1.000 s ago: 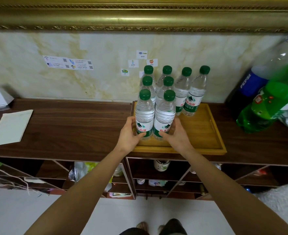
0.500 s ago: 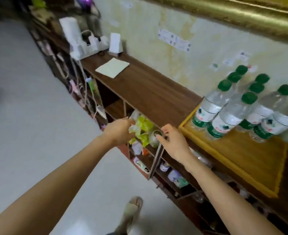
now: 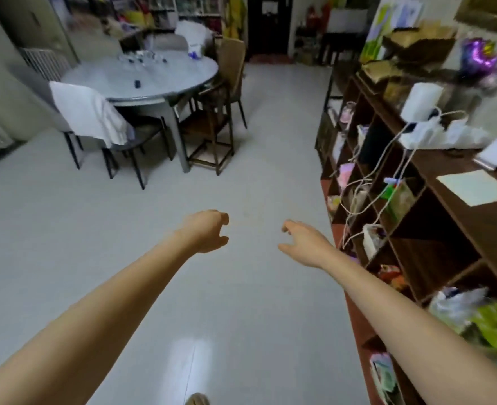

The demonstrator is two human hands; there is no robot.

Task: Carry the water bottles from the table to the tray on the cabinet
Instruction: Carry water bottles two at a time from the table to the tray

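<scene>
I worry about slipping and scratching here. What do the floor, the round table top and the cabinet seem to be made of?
Floor: pale, glossy, probably tile or polished stone; it mirrors a light patch. Round table top: smooth, grey-white, slightly shiny, perhaps glass or laminate; too blurred to settle. Cabinet: dark brown wood or wood veneer with a matte finish; faint grain shows.

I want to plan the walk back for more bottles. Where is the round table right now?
The round table stands at the upper left of the head view, across the open floor from both empty hands, ringed by chairs, one draped with a white cloth.
</scene>
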